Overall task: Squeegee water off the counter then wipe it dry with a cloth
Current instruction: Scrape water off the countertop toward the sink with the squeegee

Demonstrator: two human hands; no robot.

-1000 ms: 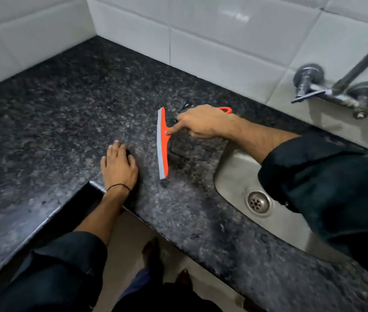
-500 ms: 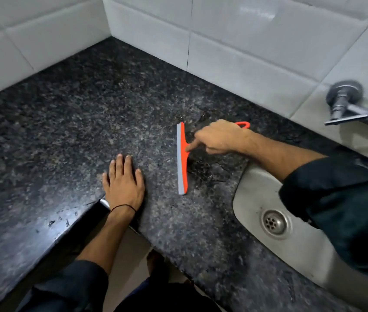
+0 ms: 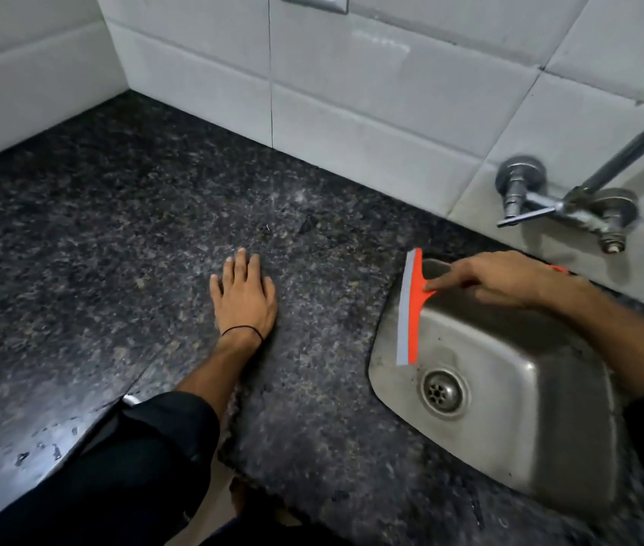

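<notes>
An orange squeegee (image 3: pixel 412 309) with a grey rubber blade hangs over the left edge of the steel sink (image 3: pixel 509 435). My right hand (image 3: pixel 497 275) is shut on its handle, index finger stretched along the orange back. My left hand (image 3: pixel 244 295) lies flat, fingers apart, on the dark speckled granite counter (image 3: pixel 123 246), left of the sink. No cloth is in view.
White tiled walls (image 3: pixel 371 92) close the counter at the back and left. A chrome wall tap (image 3: pixel 564 206) sticks out above the sink's far right. The counter's front edge has a cut-out corner near my left sleeve, with floor below.
My right hand has dragged the squeegee to the right across the counter, and its blade now hangs over the sink. My left hand stays flat on the counter.
</notes>
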